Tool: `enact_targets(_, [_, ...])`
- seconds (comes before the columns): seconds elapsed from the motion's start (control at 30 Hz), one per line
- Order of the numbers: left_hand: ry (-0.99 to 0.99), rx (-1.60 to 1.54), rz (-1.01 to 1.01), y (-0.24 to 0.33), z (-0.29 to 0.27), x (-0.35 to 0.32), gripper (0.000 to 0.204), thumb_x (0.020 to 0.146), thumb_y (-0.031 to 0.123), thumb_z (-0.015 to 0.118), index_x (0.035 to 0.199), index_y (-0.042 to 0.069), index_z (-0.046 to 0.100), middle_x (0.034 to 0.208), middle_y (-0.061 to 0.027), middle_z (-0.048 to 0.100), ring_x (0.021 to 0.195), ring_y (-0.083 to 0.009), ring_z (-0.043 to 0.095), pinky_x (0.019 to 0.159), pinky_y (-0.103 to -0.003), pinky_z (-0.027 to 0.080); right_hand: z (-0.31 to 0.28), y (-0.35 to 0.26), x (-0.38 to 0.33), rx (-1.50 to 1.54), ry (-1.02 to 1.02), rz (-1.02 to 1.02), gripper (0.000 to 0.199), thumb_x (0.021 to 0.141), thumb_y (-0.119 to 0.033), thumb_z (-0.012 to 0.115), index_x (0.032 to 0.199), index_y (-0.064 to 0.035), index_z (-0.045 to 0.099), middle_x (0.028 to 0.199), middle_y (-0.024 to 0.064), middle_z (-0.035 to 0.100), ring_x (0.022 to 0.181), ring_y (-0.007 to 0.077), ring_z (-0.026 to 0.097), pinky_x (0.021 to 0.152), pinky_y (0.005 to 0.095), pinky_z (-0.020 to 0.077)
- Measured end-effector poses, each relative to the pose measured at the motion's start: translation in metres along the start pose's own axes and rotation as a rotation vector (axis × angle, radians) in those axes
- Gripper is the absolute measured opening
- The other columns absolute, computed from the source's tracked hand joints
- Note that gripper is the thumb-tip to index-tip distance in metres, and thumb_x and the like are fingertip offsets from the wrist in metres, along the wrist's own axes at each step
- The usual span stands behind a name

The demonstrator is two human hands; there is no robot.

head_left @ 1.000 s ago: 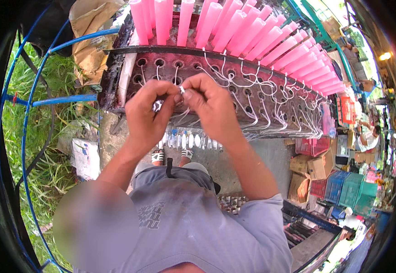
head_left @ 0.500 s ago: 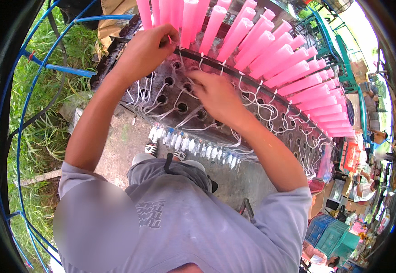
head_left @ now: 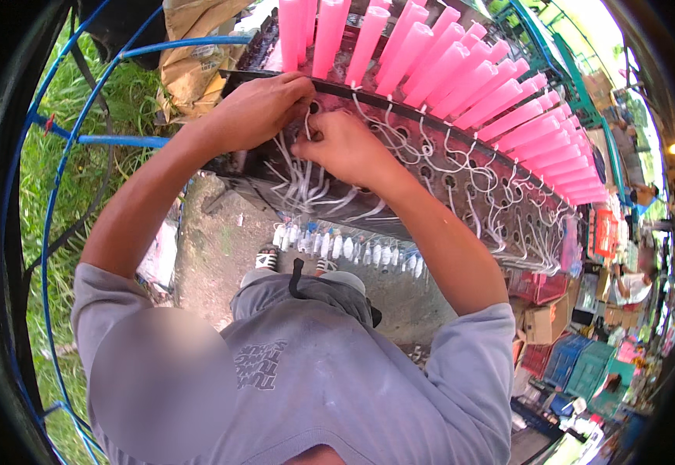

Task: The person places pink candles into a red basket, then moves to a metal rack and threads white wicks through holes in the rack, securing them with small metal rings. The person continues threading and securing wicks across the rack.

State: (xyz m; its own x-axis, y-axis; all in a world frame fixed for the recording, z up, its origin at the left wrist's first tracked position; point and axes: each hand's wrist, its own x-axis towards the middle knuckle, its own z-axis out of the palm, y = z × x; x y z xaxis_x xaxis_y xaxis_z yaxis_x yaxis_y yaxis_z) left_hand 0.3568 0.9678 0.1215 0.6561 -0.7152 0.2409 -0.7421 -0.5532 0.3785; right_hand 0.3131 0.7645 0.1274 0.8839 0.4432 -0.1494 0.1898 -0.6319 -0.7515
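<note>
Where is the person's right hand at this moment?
In the head view, upper centre: the right hand rests on the dark perforated rack, pinching white cords beside the left hand, below the pink tubes.

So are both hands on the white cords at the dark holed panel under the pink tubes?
Yes, the left hand and right hand both pinch white cords at the panel.

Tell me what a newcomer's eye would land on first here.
First, the rows of bright pink tubes standing along the top of a dark perforated rack, sweeping from top centre to the right. Next, the left hand and right hand pressed together at the rack's upper left, fingers among white cords hanging from its holes.
</note>
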Motion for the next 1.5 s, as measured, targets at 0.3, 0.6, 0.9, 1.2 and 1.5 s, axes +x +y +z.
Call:
enact_targets(0.3, [0.099, -0.093, 0.078, -0.004, -0.008, -0.019, 0.023, 0.093, 0.013, 0.065, 0.114, 0.005, 0.059, 0.111, -0.0150, 0.064, 0.104, -0.0410, 0.062, 0.088, -0.049, 0.049, 0.024, -0.068, -0.130, 0.809, 0.283, 0.128, 0.016, 0.091, -0.011, 0.076, 0.100, -0.0014, 0.067, 0.081, 0.0026, 0.067, 0.071, 0.0081, 0.062, 0.067, 0.0233, 0.0513])
enact_targets(0.6, [-0.455, -1.711, -0.320, 0.082, -0.013, -0.148, 0.040, 0.109, 0.036, 0.054, 0.106, 0.000, 0.070, 0.083, -0.0020, 0.068, 0.076, -0.0102, 0.066, 0.069, -0.025, 0.052, 0.090, -0.104, -0.137, 0.249, 0.696, -0.226, 0.016, 0.080, -0.003, 0.076, 0.092, -0.0058, 0.066, 0.080, 0.0021, 0.064, 0.071, 0.0127, 0.061, 0.064, 0.0298, 0.0489])
enact_targets(0.9, [-0.272, -0.994, -0.341, 0.058, -0.026, -0.172, 0.009, 0.097, 0.010, 0.065, 0.093, 0.003, 0.064, 0.082, -0.0084, 0.068, 0.067, -0.0207, 0.065, 0.063, -0.032, 0.051, 0.143, -0.093, -0.118, -0.161, 0.610, -0.406, 0.019, 0.077, -0.006, 0.078, 0.092, -0.0071, 0.067, 0.094, 0.0062, 0.067, 0.082, 0.0241, 0.065, 0.075, 0.0392, 0.0527])
enact_targets(1.2, [0.547, -0.391, 0.080, 0.046, -0.003, -0.152, 0.023, 0.080, -0.011, 0.073, 0.098, 0.000, 0.065, 0.093, -0.0121, 0.070, 0.079, -0.0216, 0.069, 0.069, -0.031, 0.053, 0.138, -0.074, -0.068, 0.943, 0.516, -0.131, 0.014, 0.097, -0.007, 0.072, 0.106, -0.0004, 0.063, 0.097, 0.0021, 0.066, 0.085, 0.0070, 0.065, 0.076, 0.0235, 0.0549])
enact_targets(1.5, [0.712, -0.469, -0.001, 0.062, 0.025, -0.111, 0.022, 0.080, -0.007, 0.077, 0.099, 0.002, 0.070, 0.097, -0.0126, 0.073, 0.087, -0.0273, 0.073, 0.075, -0.035, 0.057, 0.093, -0.051, -0.058, 0.555, 0.487, -0.142, 0.016, 0.100, -0.012, 0.066, 0.107, 0.0000, 0.059, 0.082, -0.0006, 0.060, 0.071, 0.0113, 0.055, 0.066, 0.0318, 0.0479])
